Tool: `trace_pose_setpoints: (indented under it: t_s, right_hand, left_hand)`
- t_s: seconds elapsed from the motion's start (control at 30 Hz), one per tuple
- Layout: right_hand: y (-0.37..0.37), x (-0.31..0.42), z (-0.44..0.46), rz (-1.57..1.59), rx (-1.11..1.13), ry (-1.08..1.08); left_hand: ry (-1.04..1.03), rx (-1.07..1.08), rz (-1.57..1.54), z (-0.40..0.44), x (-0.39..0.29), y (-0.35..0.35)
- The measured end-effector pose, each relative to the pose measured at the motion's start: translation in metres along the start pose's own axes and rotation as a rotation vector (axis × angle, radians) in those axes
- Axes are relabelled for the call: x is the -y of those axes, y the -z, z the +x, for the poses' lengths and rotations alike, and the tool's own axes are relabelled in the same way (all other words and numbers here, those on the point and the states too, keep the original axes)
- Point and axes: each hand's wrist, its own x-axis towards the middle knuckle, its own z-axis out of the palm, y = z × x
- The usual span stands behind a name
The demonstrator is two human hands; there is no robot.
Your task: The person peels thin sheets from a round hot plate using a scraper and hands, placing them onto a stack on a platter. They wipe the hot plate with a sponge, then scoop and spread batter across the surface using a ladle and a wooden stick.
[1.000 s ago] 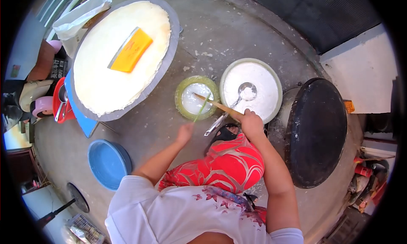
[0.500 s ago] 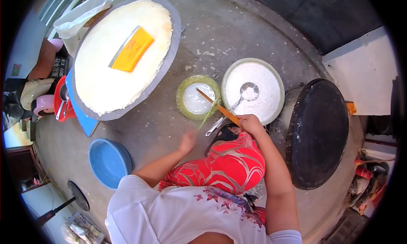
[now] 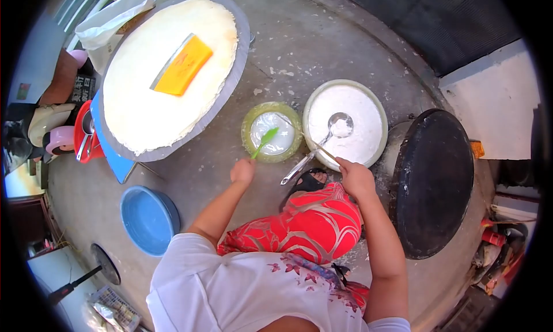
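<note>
My left hand [image 3: 242, 171] is closed around the handle of a green silicone spatula or brush [image 3: 268, 137]; its exact kind is unclear. The green head is over the yellow-green bowl [image 3: 249, 146], which has white liquid [image 3: 274, 124] inside. My right hand [image 3: 356, 178] grips a long, flat wooden stick [image 3: 324, 152], turned edge-on, its far end near that bowl's right rim. Beside it stands a pale round tub [image 3: 384, 137] of white powder or batter. A metal ladle [image 3: 298, 168] rests in the tub, its handle hanging over the near rim.
At the upper left, a round board [image 3: 242, 49] bears a stack of thin pale flatbreads [image 3: 138, 113] with an orange-handled scraper [image 3: 184, 65] on top. A blue basin [image 3: 151, 219] sits on the floor. To the right is a large black round griddle [image 3: 433, 185].
My left hand has moved up and left, bringing the green tool's head over the bowl. My right hand has shifted slightly right and down, turning the wooden stick from broad side to edge.
</note>
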Motion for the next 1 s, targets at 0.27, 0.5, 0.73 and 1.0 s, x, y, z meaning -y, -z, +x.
trace_pose_setpoints:
  t_s: [0.27,0.5,0.73,1.0]
  right_hand:
    - [-0.006,0.012,0.006,-0.009,0.108,0.058]
    - [-0.007,0.007,0.013,-0.271,-0.105,0.156]
    - [0.001,0.002,-0.005,-0.312,-0.221,0.299]
    - [0.025,-0.044,-0.057,-0.162,-0.268,0.186]
  left_hand:
    - [-0.074,-0.060,0.240,-0.010,-0.003,0.024]
    - [-0.139,-0.048,0.105,-0.047,0.000,0.023]
    - [-0.217,0.062,-0.419,0.007,0.046,-0.065]
    - [0.003,0.141,-0.147,0.029,0.028,-0.033]
